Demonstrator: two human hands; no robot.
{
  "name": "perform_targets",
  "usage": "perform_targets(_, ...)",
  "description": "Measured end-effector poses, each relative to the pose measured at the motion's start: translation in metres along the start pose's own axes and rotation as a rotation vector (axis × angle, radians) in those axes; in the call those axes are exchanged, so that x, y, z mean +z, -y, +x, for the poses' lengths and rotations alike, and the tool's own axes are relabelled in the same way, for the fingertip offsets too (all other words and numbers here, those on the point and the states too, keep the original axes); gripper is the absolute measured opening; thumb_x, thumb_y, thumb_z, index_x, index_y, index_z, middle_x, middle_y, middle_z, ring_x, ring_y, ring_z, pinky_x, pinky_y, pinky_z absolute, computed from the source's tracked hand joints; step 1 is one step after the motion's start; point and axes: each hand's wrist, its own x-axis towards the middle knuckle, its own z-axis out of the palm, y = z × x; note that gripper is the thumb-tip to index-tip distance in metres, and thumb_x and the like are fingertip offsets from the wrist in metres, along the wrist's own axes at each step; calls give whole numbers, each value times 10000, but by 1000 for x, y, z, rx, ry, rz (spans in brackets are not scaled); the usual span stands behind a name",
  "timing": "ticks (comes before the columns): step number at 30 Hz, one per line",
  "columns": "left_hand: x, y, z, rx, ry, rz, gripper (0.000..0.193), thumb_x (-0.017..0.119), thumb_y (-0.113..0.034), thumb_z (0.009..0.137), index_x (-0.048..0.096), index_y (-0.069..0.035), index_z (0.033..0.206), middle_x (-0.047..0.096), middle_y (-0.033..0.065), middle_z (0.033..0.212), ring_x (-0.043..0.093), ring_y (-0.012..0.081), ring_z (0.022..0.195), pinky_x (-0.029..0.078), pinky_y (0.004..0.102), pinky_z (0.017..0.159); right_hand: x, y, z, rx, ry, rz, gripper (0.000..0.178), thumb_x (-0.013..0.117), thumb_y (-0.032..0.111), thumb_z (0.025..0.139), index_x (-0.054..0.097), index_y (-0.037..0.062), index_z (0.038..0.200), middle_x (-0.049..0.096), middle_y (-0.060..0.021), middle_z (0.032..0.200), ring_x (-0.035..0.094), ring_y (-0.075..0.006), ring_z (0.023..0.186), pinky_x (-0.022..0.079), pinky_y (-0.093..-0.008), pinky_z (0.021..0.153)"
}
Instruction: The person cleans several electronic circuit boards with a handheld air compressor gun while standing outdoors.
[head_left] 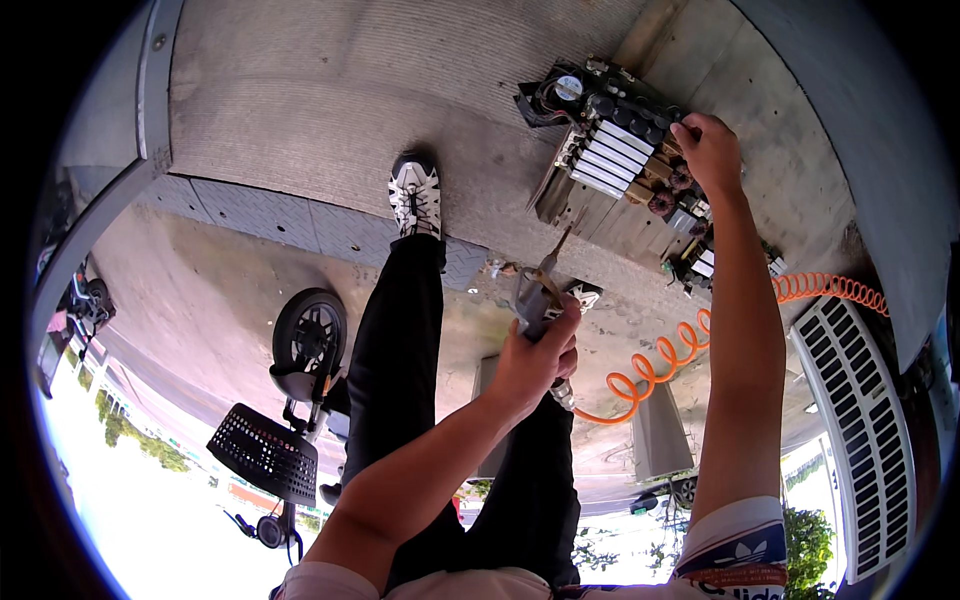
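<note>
My left hand (540, 362) is wrapped round the grip of an air blow gun (541, 285), whose thin nozzle points up toward a circuit board (612, 158). An orange coiled air hose (655, 372) runs from the gun's base off to the right. The board carries white heat sink fins, black capacitors, copper coils and a fan-like part at its left end. At the board's upper right edge, my right hand (712, 152) is closed with its fingertips on it. My right forearm covers part of the smaller boards (692, 268) just below.
A wooden plank (590, 207) lies under the board on the concrete floor (340, 90). Metal ramp plates (270, 220) line the floor's edge. A scooter with a black basket (262, 455) stands at lower left, and a white slatted grille (862, 430) at right.
</note>
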Motion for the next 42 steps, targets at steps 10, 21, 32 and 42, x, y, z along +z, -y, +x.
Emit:
perform_targets(10,-1,-2,3,-24,-10,-9,132,574,-289,960,536,-163,956,273,-78,582,313,64,484,290,263,500,-35,-39,49,100,204,-6,252,703,333,824,698,96,908,698,-67,859,660,-227,801,511,-347,726)
perform_targets(21,9,-5,4,-47,-50,35,103,561,-264,968,549,-171,1010,263,-74,577,309,69,484,287,267,506,21,-19,18,213,37,123,268,684,346,835,683,81,875,693,-93,813,665,-273,775,515,-354,723)
perform_targets(32,5,2,7,-49,-57,46,95,566,-252,964,549,-180,1024,288,-69,587,330,67,485,303,271,510,10,-42,41,51,121,127,294,703,372,815,700,97,921,699,-90,862,668,-266,811,521,-360,749)
perform_targets(42,7,-7,9,-71,-67,56,121,572,-270,959,542,-174,1027,295,-67,600,345,70,503,310,271,522,9,-44,65,28,237,249,284,715,341,822,695,82,936,688,-94,830,656,-214,795,505,-328,731)
